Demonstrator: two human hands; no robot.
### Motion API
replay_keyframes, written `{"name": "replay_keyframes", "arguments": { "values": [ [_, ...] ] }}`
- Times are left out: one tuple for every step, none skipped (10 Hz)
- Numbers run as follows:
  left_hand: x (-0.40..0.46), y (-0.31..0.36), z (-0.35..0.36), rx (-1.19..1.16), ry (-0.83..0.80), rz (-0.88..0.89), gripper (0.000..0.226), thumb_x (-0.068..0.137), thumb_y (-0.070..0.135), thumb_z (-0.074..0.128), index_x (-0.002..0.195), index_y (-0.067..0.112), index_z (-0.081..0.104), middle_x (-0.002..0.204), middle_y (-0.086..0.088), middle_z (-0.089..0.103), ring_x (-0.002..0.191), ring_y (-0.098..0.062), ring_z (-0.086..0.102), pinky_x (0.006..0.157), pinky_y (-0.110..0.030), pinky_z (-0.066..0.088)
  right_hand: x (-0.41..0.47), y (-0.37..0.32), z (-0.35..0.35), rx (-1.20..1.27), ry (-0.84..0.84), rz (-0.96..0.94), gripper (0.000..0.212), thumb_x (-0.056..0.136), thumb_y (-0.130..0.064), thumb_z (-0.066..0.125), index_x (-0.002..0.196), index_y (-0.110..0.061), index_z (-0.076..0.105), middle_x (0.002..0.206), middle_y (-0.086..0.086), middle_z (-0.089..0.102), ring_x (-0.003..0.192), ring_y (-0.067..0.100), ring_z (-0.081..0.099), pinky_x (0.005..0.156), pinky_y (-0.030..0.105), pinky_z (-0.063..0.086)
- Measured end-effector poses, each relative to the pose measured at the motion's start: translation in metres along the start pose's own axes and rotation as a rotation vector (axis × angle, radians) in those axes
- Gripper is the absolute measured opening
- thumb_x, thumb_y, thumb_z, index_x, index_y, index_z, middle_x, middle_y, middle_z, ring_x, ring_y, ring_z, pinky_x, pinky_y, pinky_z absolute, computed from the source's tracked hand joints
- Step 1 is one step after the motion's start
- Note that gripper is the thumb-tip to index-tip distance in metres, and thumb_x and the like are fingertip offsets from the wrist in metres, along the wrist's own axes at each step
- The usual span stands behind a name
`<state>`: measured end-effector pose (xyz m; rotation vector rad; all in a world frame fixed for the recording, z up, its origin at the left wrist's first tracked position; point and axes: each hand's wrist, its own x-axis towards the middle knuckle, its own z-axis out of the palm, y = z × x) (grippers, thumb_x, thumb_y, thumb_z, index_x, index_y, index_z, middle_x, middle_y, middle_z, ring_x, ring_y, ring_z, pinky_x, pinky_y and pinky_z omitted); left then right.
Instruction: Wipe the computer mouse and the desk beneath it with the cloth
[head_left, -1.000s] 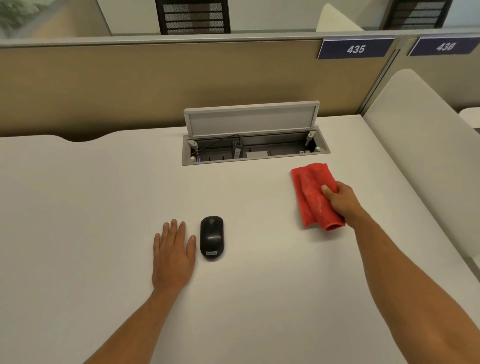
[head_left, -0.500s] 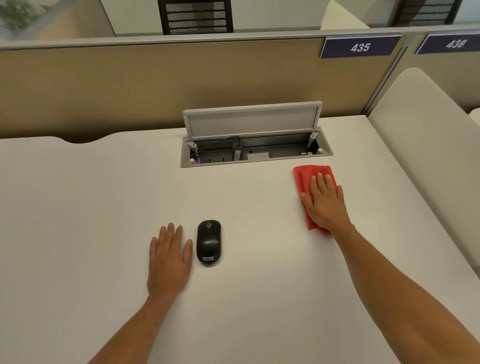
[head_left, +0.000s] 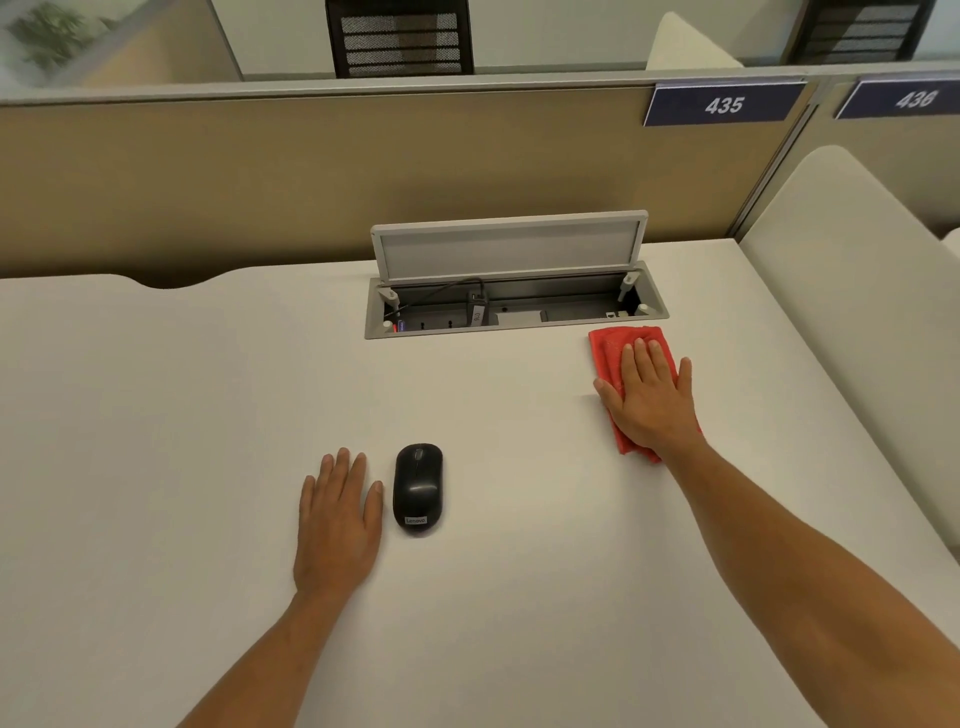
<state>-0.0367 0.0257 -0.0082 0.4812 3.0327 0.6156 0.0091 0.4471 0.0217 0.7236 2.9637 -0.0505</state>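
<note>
Both hands flat: right hand (head_left: 649, 400) presses cloth (head_left: 608, 348), left hand (head_left: 337, 514) on desk (head_left: 156, 467).

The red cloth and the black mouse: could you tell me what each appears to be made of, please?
Red cloth: soft woven fabric, possibly microfibre, matte; it lies folded with limp edges. Black mouse: moulded plastic, it seems, with a smooth satin shell showing soft highlights.

Two bare, sleeveless forearms (head_left: 810, 545)
</note>
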Motion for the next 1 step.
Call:
{"name": "replay_keyframes", "arguments": {
  "values": [
    [0.0009, 0.003, -0.0027, -0.029, -0.026, -0.016, 0.05, 0.105, 0.03, 0.039, 0.151, 0.01, 0.038, 0.16, -0.009, 0.029, 0.151, -0.024, 0.017, 0.124, -0.042, 0.008, -0.0116, -0.0129, -0.0058, 0.031, 0.122, 0.009, 0.086, 0.09, -0.069, -0.007, 0.155, -0.015, 0.006, 0.163, 0.006, 0.006, 0.15, 0.024, 0.0, 0.116, 0.048, -0.011]
  ]
}}
